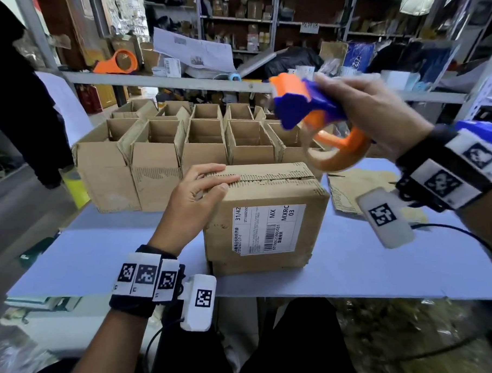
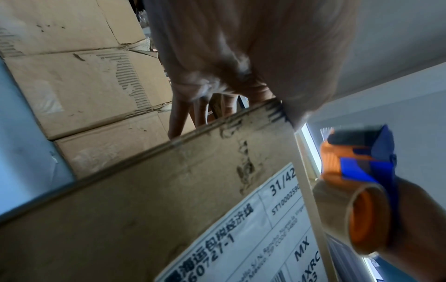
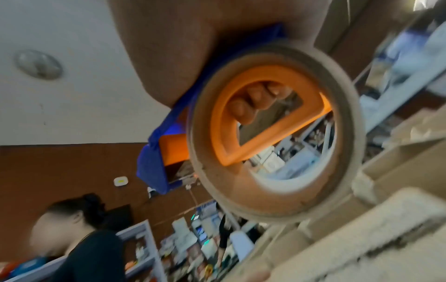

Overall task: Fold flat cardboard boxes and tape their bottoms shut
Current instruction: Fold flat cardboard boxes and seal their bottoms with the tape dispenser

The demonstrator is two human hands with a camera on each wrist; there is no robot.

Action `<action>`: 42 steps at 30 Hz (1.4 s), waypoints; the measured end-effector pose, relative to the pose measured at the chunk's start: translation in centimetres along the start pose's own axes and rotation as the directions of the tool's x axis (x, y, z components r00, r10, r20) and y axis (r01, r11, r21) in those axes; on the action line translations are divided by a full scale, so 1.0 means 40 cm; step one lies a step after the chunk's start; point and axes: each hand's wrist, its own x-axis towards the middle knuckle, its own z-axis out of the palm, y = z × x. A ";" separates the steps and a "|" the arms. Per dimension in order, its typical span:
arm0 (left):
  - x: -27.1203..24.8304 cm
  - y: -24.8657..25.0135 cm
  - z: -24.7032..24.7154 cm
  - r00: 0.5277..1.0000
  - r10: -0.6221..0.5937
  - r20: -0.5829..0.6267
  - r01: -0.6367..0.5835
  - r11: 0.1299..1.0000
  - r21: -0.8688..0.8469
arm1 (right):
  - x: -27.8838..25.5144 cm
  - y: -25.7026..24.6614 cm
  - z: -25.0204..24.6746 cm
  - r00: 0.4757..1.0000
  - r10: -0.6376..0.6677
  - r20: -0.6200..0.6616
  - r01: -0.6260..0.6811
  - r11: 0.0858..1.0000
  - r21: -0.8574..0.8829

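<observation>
Cardboard box [image 1: 265,213] on the counter [image 1: 101,260], flap seam running left to right, left hand [image 1: 193,197] pressing flat on its left end, right hand [image 1: 368,110] above, fingers [image 3: 251,103] curled through tape dispenser [image 1: 318,118], cutter end pointing left

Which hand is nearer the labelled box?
Left. The left hand rests on the box at its top left edge, fingers over the flap seam. The right hand holds the tape dispenser in the air above the box's right side, not touching it.

Head looks down; wrists close, sharing box [image 1: 265,213].
</observation>
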 end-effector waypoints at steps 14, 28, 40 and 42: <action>0.070 0.063 -0.039 0.950 -0.306 0.061 0.311 0.918 -0.248 | 0.058 -0.022 0.197 0.969 -0.015 0.246 0.037 0.996 -0.085; 0.089 0.079 -0.038 0.992 -0.031 -0.126 0.039 0.997 0.060 | 0.078 -0.030 0.177 0.966 -0.051 0.253 0.099 0.979 -0.178; 0.095 0.056 -0.047 0.994 0.001 -0.113 0.016 0.988 0.152 | 0.083 -0.025 0.148 0.941 -0.095 0.324 0.175 0.958 -0.229; 0.095 0.057 -0.051 0.993 0.009 -0.120 0.009 0.988 0.155 | 0.086 -0.028 0.145 0.936 -0.103 0.336 0.194 0.949 -0.250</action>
